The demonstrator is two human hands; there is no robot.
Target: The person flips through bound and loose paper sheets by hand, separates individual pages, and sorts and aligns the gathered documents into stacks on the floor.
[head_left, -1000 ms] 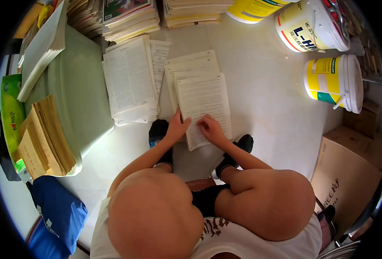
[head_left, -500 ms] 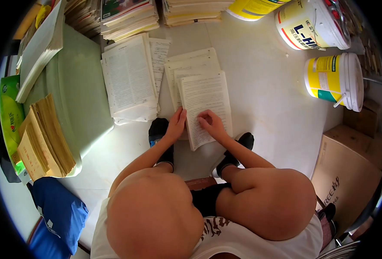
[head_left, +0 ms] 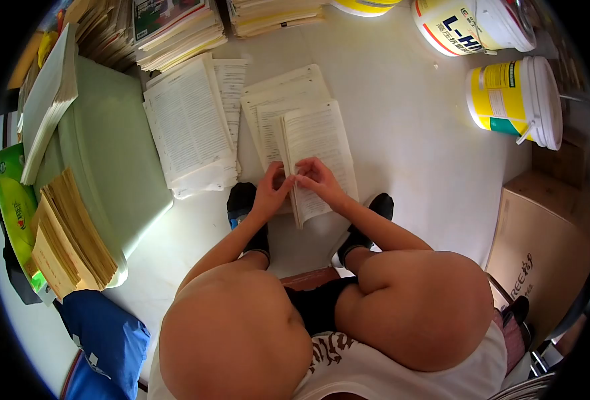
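Note:
A stack of printed paper sheets (head_left: 320,133) lies on the pale floor between my feet, its left edge slightly raised. My left hand (head_left: 273,191) grips that left edge, fingers behind it and thumb toward the front. My right hand (head_left: 318,181) rests over the lower left part of the stack, its thumb and fingers pinched at the same edge, close to my left thumb. Under the stack, more loose sheets (head_left: 285,85) stick out toward the upper left. Another pile of printed sheets (head_left: 188,120) lies further left.
Tall paper stacks (head_left: 181,37) stand at the back. On the left is a green padded surface (head_left: 111,133) with bundles of paper (head_left: 75,230). Yellow and white buckets (head_left: 501,100) and a cardboard box (head_left: 541,247) stand at the right. My shoes (head_left: 243,200) flank the papers.
My right hand has moved left to the stack's edge, beside my left thumb. The stack's left edge now stands up more. The whole view has shifted and tilted slightly.

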